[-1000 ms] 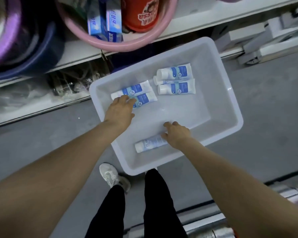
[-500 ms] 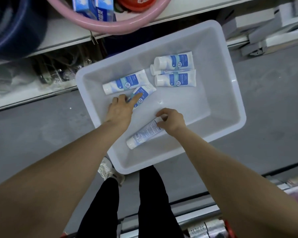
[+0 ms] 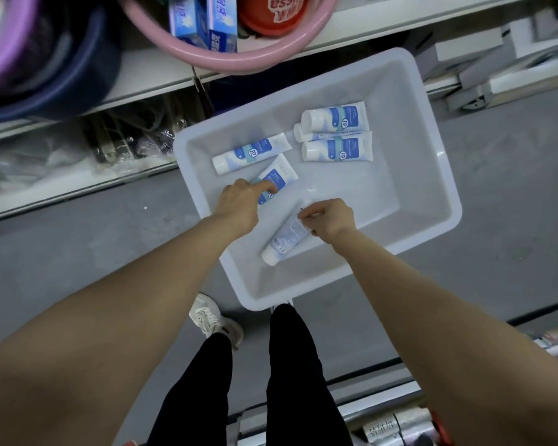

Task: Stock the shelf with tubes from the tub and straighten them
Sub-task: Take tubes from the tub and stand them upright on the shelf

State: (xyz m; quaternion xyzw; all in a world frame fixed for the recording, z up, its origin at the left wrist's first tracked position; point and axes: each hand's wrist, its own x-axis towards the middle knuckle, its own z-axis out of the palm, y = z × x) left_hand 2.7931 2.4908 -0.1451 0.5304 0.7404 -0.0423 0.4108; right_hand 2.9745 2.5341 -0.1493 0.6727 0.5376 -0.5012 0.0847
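Since earlier, right hand (image 3: 331, 220) lifted tube (image 3: 285, 238) higher in tub (image 3: 432, 175).

Tub (image 3: 432, 175) on floor (image 3: 512, 188) before shelf (image 3: 149, 75), basin (image 3: 239, 59) on shelf at 11 o'clock. In tub: three tubes (image 3: 337, 136) at 12, two (image 3: 252, 152) at 10, one (image 3: 285, 238) at 7. Shoe (image 3: 210, 317) at tub's 7 o'clock corner.
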